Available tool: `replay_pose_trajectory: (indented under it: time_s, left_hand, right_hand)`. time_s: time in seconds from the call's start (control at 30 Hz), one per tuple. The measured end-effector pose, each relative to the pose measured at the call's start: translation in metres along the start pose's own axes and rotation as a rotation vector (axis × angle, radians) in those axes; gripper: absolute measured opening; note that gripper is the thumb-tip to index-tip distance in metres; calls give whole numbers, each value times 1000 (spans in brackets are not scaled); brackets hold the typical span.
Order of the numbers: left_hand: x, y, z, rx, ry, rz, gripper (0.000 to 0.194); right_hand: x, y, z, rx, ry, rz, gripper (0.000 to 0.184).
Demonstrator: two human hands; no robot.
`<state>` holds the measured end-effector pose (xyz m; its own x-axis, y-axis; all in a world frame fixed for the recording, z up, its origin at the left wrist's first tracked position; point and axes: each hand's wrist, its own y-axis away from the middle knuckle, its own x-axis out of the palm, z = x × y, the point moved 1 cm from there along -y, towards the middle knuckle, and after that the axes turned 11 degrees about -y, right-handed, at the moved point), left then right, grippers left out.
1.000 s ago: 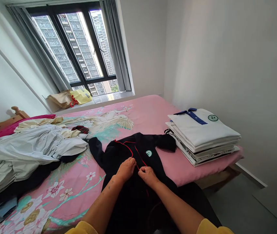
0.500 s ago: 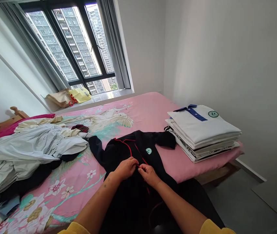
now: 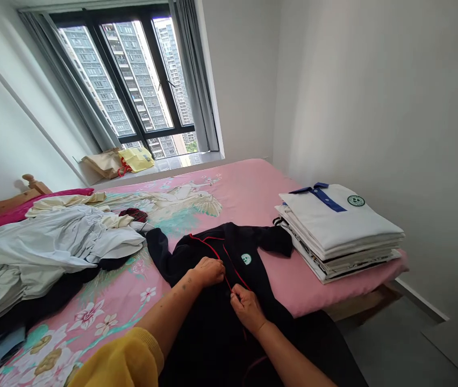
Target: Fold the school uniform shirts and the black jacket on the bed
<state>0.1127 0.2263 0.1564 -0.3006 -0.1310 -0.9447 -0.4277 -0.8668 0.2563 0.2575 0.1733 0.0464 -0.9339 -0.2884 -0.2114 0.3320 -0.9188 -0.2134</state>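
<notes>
A black jacket with red edging and a round green-and-white badge lies face up at the near edge of the bed, its lower part towards me. My left hand is closed on the jacket's red-edged front opening at about chest level. Slightly lower and to the right, my right hand pinches the same red edge. A short stretch of that edge runs between the two hands. Whether a zip pull is in either hand's fingers is hidden.
A stack of folded white shirts, the top one with a blue collar, sits at the bed's right edge. Rumpled white and dark clothes are heaped on the left. Bags rest on the windowsill. The floral pink bedsheet covers the bed.
My hands, close together before, have moved apart along the red edge: the left one up and away, the right one down towards me. The view has also tilted slightly.
</notes>
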Motion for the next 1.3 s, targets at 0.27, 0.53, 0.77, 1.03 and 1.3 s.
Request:
replay_pose_trajectory:
  time_s: [0.27, 0.53, 0.77, 1.03, 1.3]
  left_hand:
    - [-2, -6, 22, 33, 63, 19, 34]
    - [4, 0, -5, 187, 140, 29, 25]
    - [2, 12, -17, 177, 100, -20, 18]
    - [7, 27, -29, 28, 74, -142, 23]
    - [16, 42, -9, -107, 146, -230, 17]
  right_hand:
    - [-1, -6, -2, 60, -60, -4, 20]
    - [0, -6, -3, 107, -93, -27, 19]
    - [4, -9, -6, 161, -127, -31, 18]
    - [5, -3, 7, 245, -203, -50, 22]
    - [14, 57, 18, 398, -322, -44, 22]
